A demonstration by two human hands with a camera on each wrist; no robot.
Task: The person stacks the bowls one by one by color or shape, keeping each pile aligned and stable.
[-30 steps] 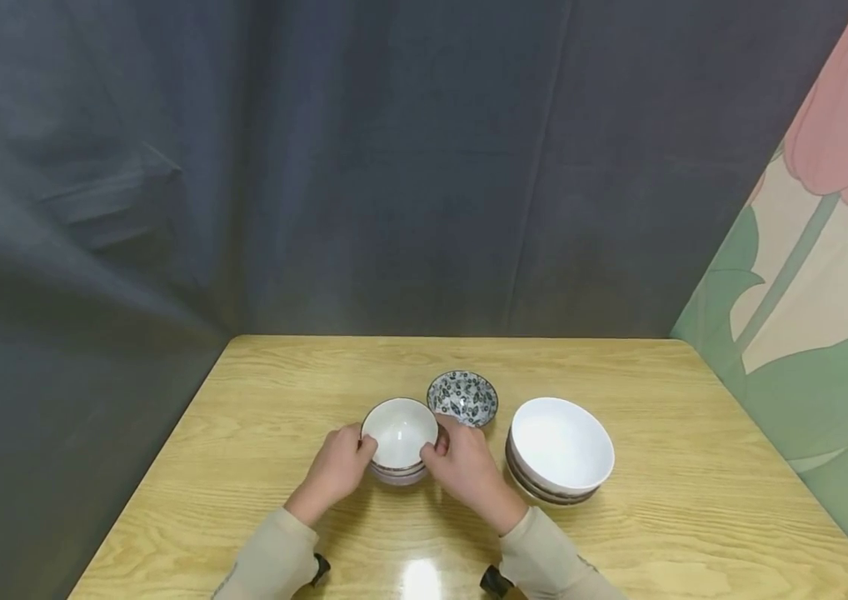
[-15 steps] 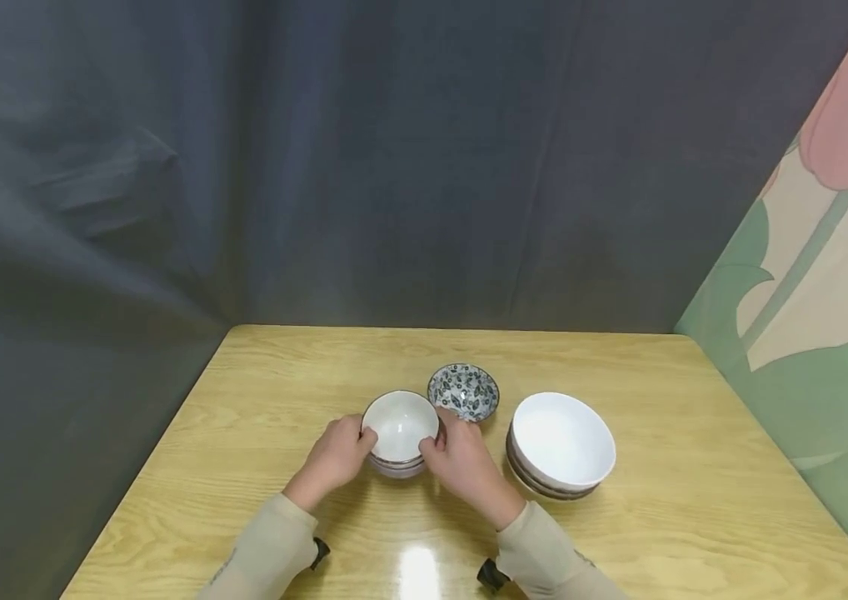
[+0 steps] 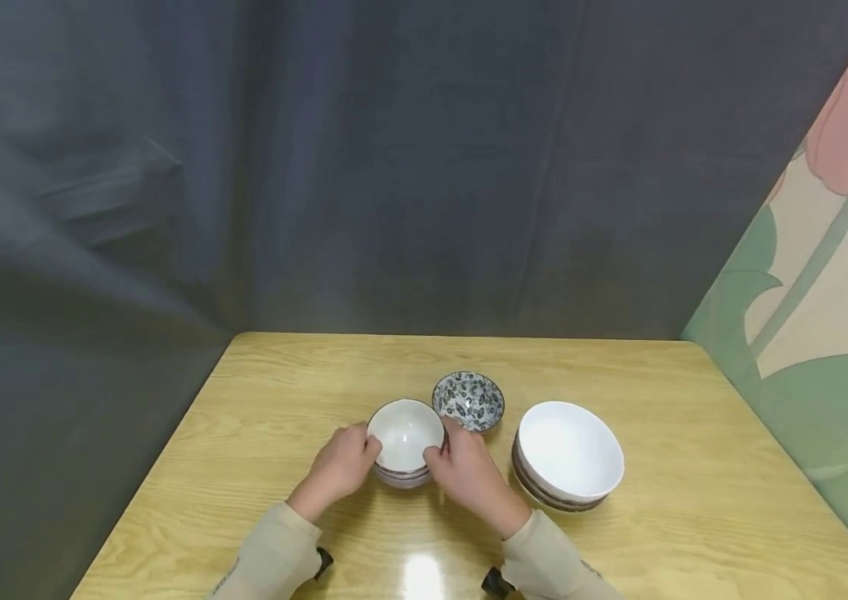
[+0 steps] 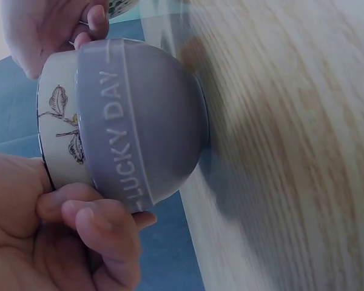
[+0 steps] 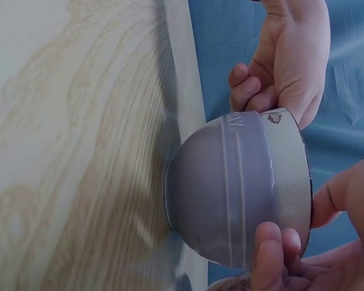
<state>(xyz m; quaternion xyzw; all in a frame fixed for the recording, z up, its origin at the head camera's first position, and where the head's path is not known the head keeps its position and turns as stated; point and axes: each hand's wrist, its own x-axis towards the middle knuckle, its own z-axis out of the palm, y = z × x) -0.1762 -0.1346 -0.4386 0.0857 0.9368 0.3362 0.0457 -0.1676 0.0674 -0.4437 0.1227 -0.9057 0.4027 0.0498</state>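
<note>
A small white bowl [image 3: 404, 433] with a dark rim sits nested in a lavender bowl [image 4: 155, 115] lettered "LUCKY DAY". Brown leaf sprigs mark the white bowl's outer wall in the left wrist view. My left hand [image 3: 341, 462] pinches its rim on the left, thumb over the edge and fingers curled along the outside. On the opposite side my right hand [image 3: 471, 471] grips the rim the same way. The lavender bowl's foot is at the wooden table [image 3: 266, 433]. Close behind my right hand stands a small bowl with a dark floral pattern [image 3: 472, 396], its near edge partly covered.
To the right is a stack of larger bowls, a plain white bowl [image 3: 572, 446] on top and brown-edged bowls [image 3: 529, 482] beneath. A dark curtain [image 3: 424, 183] hangs behind the table and along its left. A flower-patterned cloth [image 3: 829, 333] covers the right side.
The head view has shifted slightly. Both hands keep their hold on the white bowl, and the bowls stay in the same arrangement.
</note>
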